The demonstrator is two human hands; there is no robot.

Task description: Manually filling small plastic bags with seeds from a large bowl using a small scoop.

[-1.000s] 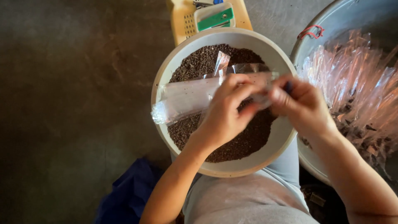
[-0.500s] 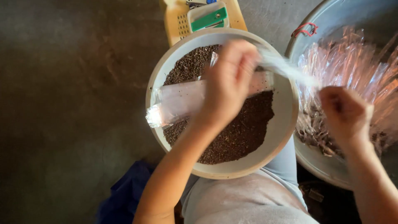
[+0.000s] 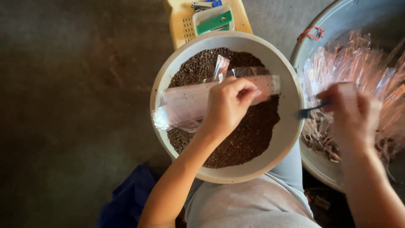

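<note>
A white round basin [image 3: 291, 126] rests on my lap, filled with dark brown granular material [image 3: 244, 139]. My left hand [image 3: 230, 105] hovers over it, closed around a stack of long clear plastic bags [image 3: 185, 103] that lies across the basin and sticks out past its left rim. My right hand [image 3: 352, 112], blurred, is over the metal basin on the right and holds a small dark tool [image 3: 310, 110] whose tip points at the white basin's right rim.
A large metal basin [image 3: 320, 25] at the right holds several filled clear plastic bags [image 3: 358, 67], with a red rubber band [image 3: 310, 33] on its rim. A yellow basket [image 3: 181, 25] with a green-and-white stapler [image 3: 213, 20] lies behind. Blue cloth [image 3: 126, 198] lies on the grey floor.
My right hand left my left hand, carried a filled bag over to the metal basin, and now holds only the small dark tool there. My left hand keeps the stack of bags.
</note>
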